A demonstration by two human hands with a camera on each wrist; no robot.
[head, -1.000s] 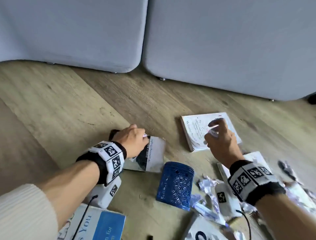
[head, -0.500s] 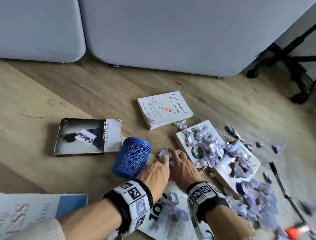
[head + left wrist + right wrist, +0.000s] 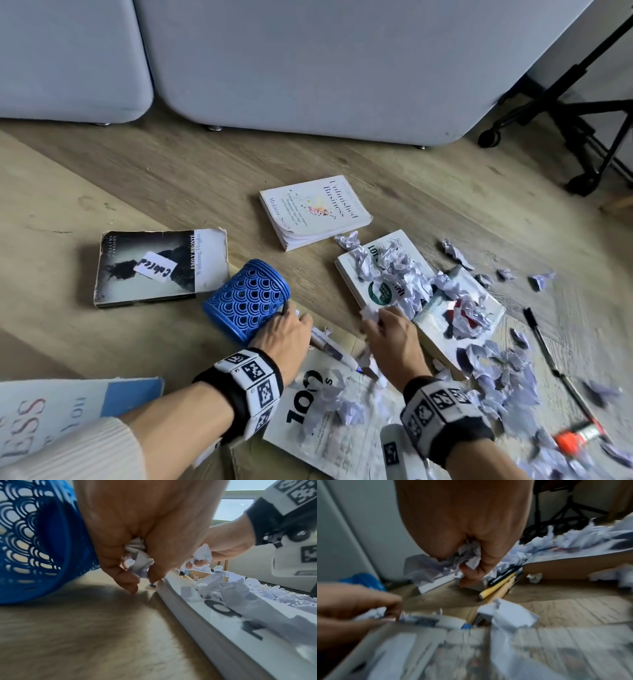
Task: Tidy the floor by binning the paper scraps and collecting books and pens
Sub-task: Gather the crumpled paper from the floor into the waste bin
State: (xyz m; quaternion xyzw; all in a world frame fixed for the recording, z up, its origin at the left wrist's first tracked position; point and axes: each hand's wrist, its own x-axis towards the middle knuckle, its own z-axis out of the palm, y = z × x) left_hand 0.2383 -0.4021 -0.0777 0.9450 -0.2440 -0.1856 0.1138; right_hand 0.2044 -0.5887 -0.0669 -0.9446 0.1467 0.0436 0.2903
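Note:
Crumpled white paper scraps [image 3: 407,277] cover several books on the wooden floor. My left hand [image 3: 291,329] grips a wad of paper scraps [image 3: 139,562] beside the blue lattice bin [image 3: 246,301], which lies on its side. My right hand [image 3: 387,325] clutches another bunch of scraps [image 3: 469,559] at the corner of a white book with a green badge [image 3: 376,294]. A white pen [image 3: 332,349] lies between my hands. A book marked "100" [image 3: 308,407] sits under my wrists. A yellow pen [image 3: 498,586] and a pencil lie by the book edge.
A dark paperback [image 3: 154,267] lies left of the bin and a white paperback [image 3: 315,212] behind it. A blue-and-white book [image 3: 68,411] is at my left forearm. Black pens [image 3: 548,349] and an orange marker [image 3: 575,438] lie right. Grey sofa [image 3: 308,68] behind, black stand [image 3: 582,120] far right.
Both hands left the far books and came down to the scrap pile near the bin. They were close together half a second ago and have drawn apart, each gripping scraps.

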